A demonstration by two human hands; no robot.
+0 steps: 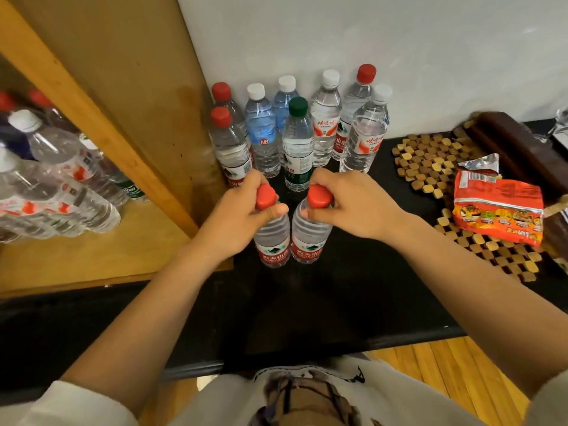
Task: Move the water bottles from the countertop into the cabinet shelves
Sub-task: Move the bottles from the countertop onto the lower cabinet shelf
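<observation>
Head view, looking down at a black tabletop (pixel 307 318) set against a white wall.

Left hand (pixel 242 216): fingers curled round the neck of a red-capped water bottle (pixel 272 241), just under the cap. Right hand (pixel 350 204): same hold on the neck of a second red-capped water bottle (pixel 309 238). Both bottles are upright, side by side and nearly touching, red labels facing the camera. Whether their bases rest on the tabletop or sit just above it cannot be told from this angle.

Behind the hands, a cluster of upright bottles stands on the tabletop near the wall: two red-capped ones (pixel 229 142) at the left against the cabinet side, a blue-labelled white-capped bottle (pixel 262 133) with another white-capped one (pixel 284 99) behind it, a green-capped bottle (pixel 296 146) in front centre, a white-capped bottle with a red-and-white label (pixel 325 118), a further red-capped bottle (pixel 356 99) at the back, and a white-capped bottle (pixel 367 133) at the right end.

Left of frame: wooden cabinet (pixel 116 96) with an open shelf (pixel 101 247); several bottles (pixel 55 186) already lie on their sides there, stacked against one another.

Right of frame: a wooden-tile mat (pixel 430 161) on the tabletop, with an orange instant-noodle packet (pixel 498 207) lying on it.
</observation>
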